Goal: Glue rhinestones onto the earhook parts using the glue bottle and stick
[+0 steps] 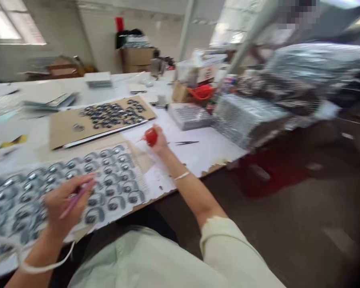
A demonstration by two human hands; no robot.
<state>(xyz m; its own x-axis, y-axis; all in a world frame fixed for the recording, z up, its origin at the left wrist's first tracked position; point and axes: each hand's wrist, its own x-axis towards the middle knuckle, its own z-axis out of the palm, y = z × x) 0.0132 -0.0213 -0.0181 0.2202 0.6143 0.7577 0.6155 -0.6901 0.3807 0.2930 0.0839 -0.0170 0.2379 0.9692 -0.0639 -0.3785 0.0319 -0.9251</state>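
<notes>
My left hand [58, 202] is closed around a slim pink pen-like stick [75, 200], held over rows of small curved metal-looking pieces [109, 181] on a white sheet. What lies at the stick's far tip is blurred. Away to the right, my right hand [160, 143] grips a small red squeeze bottle [151, 137] with a thin nozzle pointing left. A pair of dark tweezers [186, 143] rests on the table just right of that hand. Beyond the rows, a brown board [69, 130] carries more dark curved pieces [108, 114], clustered mostly on its right part.
Plastic-wrapped bundles [247, 116] and a flat wrapped stack [190, 116] line the table's right side. Behind them are a red plastic item [202, 92] and a clear bin [187, 72]. A white box [98, 79] stands farther back. The table's worn edge [216, 168] runs nearby.
</notes>
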